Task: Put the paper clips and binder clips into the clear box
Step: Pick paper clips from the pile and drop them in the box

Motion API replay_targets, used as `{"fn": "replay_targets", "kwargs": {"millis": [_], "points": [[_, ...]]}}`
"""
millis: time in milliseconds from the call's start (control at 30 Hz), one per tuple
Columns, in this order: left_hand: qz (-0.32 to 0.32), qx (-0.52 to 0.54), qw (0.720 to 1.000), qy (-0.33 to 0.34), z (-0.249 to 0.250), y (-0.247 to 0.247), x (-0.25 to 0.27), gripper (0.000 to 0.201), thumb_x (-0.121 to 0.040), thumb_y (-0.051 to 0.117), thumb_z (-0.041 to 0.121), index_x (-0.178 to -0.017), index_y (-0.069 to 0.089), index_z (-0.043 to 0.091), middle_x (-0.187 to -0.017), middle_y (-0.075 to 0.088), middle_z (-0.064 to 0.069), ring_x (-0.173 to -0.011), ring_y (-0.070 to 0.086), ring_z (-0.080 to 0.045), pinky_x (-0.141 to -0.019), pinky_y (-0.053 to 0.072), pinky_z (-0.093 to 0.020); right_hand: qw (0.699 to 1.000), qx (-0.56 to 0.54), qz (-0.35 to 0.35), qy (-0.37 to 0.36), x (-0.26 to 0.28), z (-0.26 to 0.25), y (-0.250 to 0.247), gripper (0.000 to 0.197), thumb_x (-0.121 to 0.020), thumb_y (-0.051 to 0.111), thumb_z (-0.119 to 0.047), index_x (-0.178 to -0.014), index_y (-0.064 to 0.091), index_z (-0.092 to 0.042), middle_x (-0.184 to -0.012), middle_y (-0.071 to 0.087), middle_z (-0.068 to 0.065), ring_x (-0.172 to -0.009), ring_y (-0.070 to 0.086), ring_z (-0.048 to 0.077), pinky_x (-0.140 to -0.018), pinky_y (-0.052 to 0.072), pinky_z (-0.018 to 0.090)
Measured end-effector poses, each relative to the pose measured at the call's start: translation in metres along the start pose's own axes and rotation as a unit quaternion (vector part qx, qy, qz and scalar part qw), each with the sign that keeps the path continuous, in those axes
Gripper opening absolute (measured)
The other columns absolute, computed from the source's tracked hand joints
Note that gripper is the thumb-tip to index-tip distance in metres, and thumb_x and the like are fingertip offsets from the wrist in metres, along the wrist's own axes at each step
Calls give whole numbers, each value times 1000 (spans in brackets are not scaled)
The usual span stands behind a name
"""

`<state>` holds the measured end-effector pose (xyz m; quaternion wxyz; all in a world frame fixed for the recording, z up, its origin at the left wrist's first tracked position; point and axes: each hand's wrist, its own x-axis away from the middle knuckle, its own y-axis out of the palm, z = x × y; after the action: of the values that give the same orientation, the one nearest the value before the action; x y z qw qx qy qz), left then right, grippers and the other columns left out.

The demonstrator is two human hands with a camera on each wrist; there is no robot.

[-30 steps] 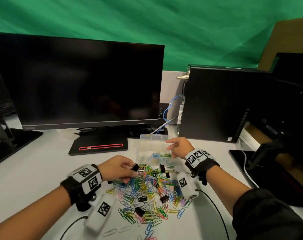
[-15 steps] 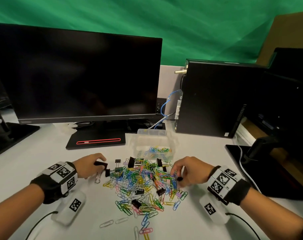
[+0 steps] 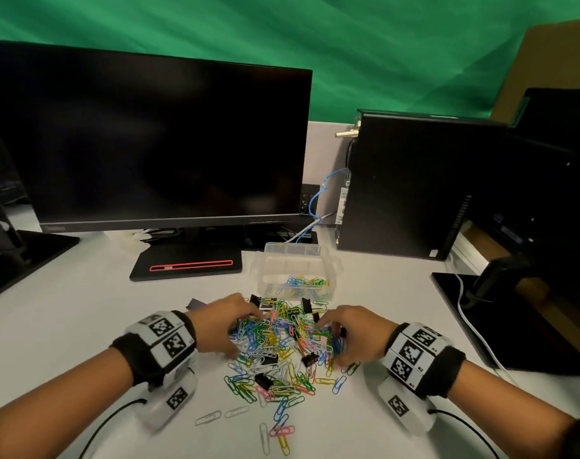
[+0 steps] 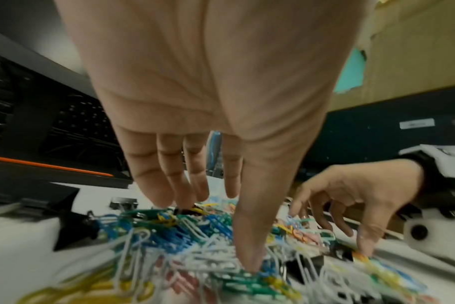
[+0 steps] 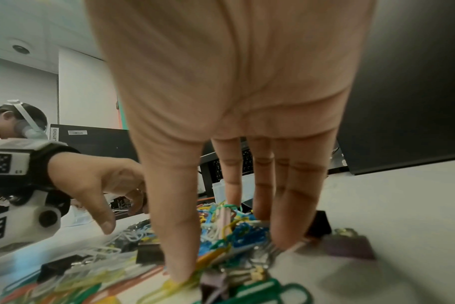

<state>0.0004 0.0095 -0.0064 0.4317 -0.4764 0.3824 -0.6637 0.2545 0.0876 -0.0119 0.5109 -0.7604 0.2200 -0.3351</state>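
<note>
Both hands are back at the pile (image 3: 275, 339) now, left hand (image 3: 222, 323) and right hand (image 3: 351, 332) raking in with splayed fingers, neither grip closed yet — another scoop for the box (image 3: 295, 270) looks next.

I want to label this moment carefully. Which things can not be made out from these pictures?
- Head view: the backs of the left hand and right hand cover the fingertips, so any grip is hidden.
- Both wrist views: the clip pile is blurred by motion; single clips are unclear.
- Head view: the clear box holds paper clips; whether a binder clip is inside is too small to tell.
- Right wrist view: the box is hidden behind the fingers.
</note>
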Motion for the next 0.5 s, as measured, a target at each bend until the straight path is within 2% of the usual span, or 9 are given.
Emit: {"fn": "replay_targets", "kwargs": {"millis": [100,233,300,367,500], "points": [[-28,-34,999,22,7,6,-8,75,-78,71,16,-141,34,32,-132,36,1,-115,46,-17,-94,38,-23,1000,4,-4,-1,-6,-7,1,62,-68,78,-23,-126,55,-22,-110,61,5,-91,54,17,-83,47,29],[-20,-26,999,39,13,8,-15,67,-82,69,26,-140,37,32,-131,36,1,-118,44,-18,-98,35,-23,999,-18,26,-8,-13,-10,7,45,-69,77,-21,-113,64,-19,-94,59,-3,-82,53,13,-73,42,21],[-5,-18,999,42,15,11,-18,56,-84,66,28,-135,43,30,-123,38,1,-112,46,-16,-92,33,-20,999,-26,31,-10,-13,-11,7,40,-70,77,-20,-109,66,-17,-92,62,-1,-79,53,12,-71,40,19],[16,-24,999,45,15,15,-20,40,-87,63,28,-124,49,25,-109,38,3,-98,43,-12,-86,33,-20,998,-42,41,-10,-13,-10,6,32,-72,75,-17,-103,69,-17,-93,68,1,-74,54,11,-71,43,19],[46,-33,996,62,15,18,-22,20,-89,57,22,-109,56,20,-98,41,5,-87,41,-10,-76,33,-20,992,-108,61,3,-11,-5,0,14,-74,74,-11,-84,73,-21,-76,66,-6,-64,58,1,-71,52,19]]}}
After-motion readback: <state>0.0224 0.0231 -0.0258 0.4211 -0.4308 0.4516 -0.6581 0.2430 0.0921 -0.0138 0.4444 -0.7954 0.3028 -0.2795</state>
